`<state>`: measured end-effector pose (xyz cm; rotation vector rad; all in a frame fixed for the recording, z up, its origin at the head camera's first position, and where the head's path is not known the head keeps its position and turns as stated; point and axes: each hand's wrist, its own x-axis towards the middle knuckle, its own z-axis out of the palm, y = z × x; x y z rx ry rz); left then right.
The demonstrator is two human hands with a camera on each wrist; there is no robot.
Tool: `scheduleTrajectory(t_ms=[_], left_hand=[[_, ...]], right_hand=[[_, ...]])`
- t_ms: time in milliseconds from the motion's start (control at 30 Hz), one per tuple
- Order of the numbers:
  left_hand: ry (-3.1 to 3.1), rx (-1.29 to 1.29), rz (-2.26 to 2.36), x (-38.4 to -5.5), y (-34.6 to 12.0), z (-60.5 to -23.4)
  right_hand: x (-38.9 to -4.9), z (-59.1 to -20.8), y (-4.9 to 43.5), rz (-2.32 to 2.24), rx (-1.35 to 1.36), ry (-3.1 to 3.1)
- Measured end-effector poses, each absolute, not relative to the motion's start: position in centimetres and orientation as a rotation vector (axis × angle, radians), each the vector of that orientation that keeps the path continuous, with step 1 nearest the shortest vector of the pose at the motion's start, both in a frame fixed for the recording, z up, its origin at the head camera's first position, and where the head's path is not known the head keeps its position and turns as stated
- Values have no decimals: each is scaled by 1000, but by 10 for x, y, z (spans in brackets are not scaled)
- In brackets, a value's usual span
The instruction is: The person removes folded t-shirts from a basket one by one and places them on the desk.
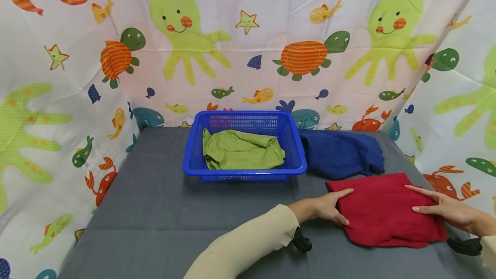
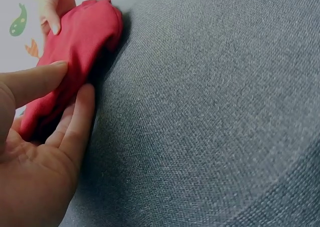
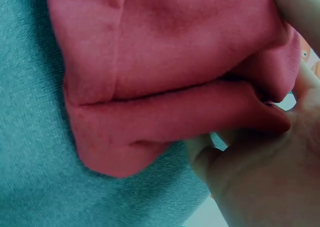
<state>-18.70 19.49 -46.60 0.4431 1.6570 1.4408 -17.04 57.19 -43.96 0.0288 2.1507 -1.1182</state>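
Note:
A folded red cloth (image 1: 383, 212) lies on the grey surface at the right, its layers and a seam showing in the right wrist view. My left hand (image 1: 327, 208) grips its left edge; in the left wrist view the thumb is on top and fingers reach underneath. At the opposite edge my right hand (image 1: 451, 210) holds the cloth, with fingers tucked below it in the right wrist view (image 3: 270, 162). Just behind lies a dark blue cloth (image 1: 341, 154), bunched and touching the basket's side. A green cloth (image 1: 244, 150) rests folded inside the blue basket (image 1: 244, 172).
The grey tabletop (image 1: 147, 210) extends to the left and in front of the basket. A curtain (image 1: 240, 76) printed with sea animals encloses the back and both sides. Each wrist wears a black strap device (image 1: 301, 241).

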Motion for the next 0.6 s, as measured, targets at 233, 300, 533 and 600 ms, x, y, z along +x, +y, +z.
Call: scheduleTrajectory(t_ms=[233, 300, 533, 600], left_hand=[[1709, 443, 1410, -182, 196, -470], [1720, 438, 1411, -180, 196, -471], [1685, 406, 1454, -183, 194, -469], [1658, 400, 1477, -184, 193, -468]], right_hand=[[-166, -449, 577, -1116, 68, 2086], [-165, -451, 578, -1108, 60, 2075], [-170, -449, 580, -1116, 52, 2084], [-172, -445, 580, -1124, 48, 2079]])
